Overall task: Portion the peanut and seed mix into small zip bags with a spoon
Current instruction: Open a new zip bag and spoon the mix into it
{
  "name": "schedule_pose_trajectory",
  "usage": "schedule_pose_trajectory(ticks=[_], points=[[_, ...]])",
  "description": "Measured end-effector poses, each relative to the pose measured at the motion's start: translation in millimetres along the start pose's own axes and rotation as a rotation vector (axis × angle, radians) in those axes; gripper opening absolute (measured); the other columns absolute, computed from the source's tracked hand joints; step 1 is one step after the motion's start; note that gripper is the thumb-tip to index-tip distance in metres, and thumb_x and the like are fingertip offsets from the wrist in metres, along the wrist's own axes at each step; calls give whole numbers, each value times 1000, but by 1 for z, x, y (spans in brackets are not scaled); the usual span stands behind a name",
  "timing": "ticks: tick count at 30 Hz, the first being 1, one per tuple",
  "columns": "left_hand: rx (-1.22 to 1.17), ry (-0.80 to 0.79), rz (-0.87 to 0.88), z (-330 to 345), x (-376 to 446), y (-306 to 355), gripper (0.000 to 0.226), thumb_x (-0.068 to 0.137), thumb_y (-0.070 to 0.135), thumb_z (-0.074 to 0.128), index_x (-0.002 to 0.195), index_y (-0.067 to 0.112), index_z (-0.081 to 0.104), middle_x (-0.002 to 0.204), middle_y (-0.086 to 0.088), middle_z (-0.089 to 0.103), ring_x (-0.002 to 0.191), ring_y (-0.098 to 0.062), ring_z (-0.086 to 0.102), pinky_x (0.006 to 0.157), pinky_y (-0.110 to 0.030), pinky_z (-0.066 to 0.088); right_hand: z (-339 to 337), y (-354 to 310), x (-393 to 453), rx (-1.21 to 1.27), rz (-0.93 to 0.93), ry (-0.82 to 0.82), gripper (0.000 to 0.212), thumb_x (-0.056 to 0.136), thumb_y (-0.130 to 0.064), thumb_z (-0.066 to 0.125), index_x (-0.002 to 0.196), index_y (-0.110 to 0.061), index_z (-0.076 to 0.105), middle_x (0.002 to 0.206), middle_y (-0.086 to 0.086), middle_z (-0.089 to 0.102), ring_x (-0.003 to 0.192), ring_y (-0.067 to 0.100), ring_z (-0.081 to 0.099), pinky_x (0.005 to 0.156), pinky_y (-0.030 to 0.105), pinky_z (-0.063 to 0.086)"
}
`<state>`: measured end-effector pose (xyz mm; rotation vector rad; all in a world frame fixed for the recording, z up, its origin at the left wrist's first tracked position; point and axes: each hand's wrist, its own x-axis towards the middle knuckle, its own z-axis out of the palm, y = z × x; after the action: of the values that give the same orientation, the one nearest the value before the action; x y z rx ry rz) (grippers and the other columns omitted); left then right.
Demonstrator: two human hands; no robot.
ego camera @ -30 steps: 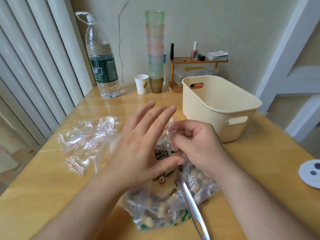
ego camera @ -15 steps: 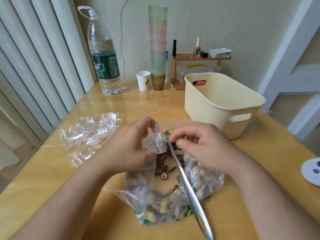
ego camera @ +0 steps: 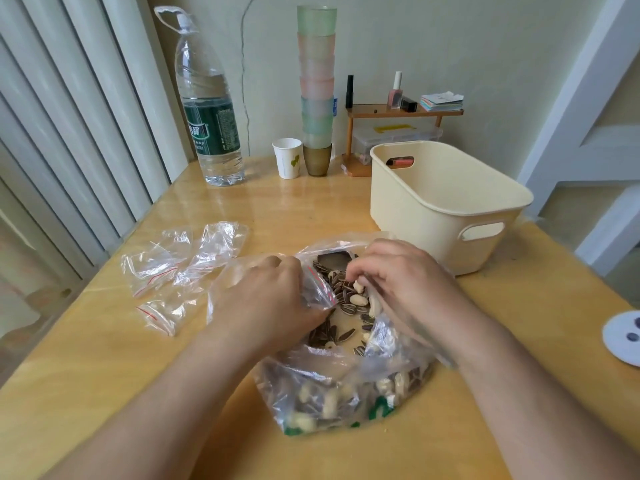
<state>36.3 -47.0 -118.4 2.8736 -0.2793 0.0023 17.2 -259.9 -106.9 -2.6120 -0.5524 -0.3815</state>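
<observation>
A large clear bag (ego camera: 332, 393) of peanuts and striped sunflower seeds (ego camera: 343, 296) lies open on the wooden table (ego camera: 104, 375) in front of me. My left hand (ego camera: 266, 299) pinches a small zip bag (ego camera: 317, 289) with a red seal strip, holding it at the big bag's mouth. My right hand (ego camera: 401, 282) is curled around a metal spoon (ego camera: 375, 301), which is motion-blurred. The spoon's bowl end is down among the nuts, beside the small bag. Most of its handle is smeared along my right wrist.
Several empty small zip bags (ego camera: 180, 268) lie to the left. A cream plastic basket (ego camera: 446, 206) stands at the back right. Behind are a water bottle (ego camera: 207, 112), a paper cup (ego camera: 287, 157), a stack of cups (ego camera: 317, 81) and a small shelf (ego camera: 398, 112). A white disc (ego camera: 623, 334) lies at the right edge.
My left hand went from spread open to pinching the small zip bag and lowered it to the big bag's mouth. My right hand dipped the spoon into the mix.
</observation>
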Motion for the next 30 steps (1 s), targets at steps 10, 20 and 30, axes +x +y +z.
schedule_pose_trajectory(ticks=[10, 20, 30], points=[[-191, 488, 72, -23, 10, -20, 17, 84, 1, 49, 80, 17, 45, 73, -1, 50, 77, -31, 47, 60, -40, 34, 10, 5, 3, -21, -80, 248, 22, 89, -17, 76, 99, -36, 74, 103, -16, 68, 99, 16, 62, 85, 50, 52], [-350, 811, 184, -38, -18, 11, 33, 78, 2, 65, 73, 25, 41, 84, 6, 44, 77, -23, 40, 58, -36, 31, 0, 8, 6, -148, -273, 673, 18, 99, -23, 65, 93, -19, 82, 97, -4, 74, 92, 30, 65, 79, 50, 47], [-319, 535, 255, -28, -6, -4, 19, 77, 33, 68, 90, 26, 55, 106, 9, 51, 100, -19, 52, 78, -31, 42, 7, -5, 3, 125, -96, 404, 21, 105, -27, 53, 113, -23, 72, 106, -19, 65, 99, 8, 61, 88, 30, 50]])
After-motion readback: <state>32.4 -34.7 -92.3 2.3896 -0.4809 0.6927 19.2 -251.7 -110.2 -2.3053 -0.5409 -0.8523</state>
